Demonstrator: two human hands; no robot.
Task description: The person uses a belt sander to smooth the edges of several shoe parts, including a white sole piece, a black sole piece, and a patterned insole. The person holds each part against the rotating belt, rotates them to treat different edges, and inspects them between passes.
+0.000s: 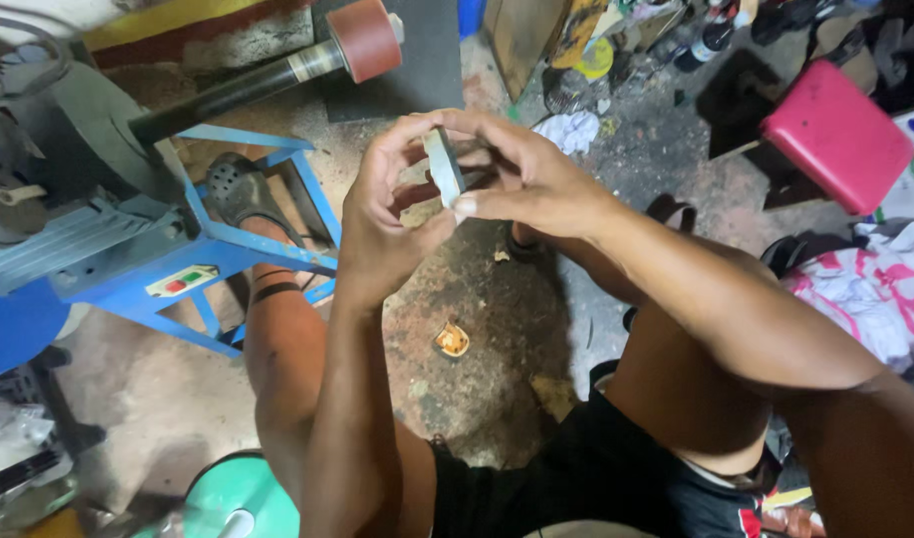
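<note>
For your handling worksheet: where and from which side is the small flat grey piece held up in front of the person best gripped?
Probably by its narrow edges. The flat grey piece stands on edge, tilted slightly, its thin side facing the camera. The left hand pinches it from the left and below, the right hand from the right and above, leaving both broad faces free.

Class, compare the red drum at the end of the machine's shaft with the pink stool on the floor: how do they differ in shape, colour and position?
The red drum is a round cylinder; the pink stool has a flat, roughly square top. The drum is dull brick-red, the stool bright pink. The drum is mounted on a dark shaft above the blue frame, at upper left; the stool is at upper right among clutter. Both lie beyond the person's hands.
</note>
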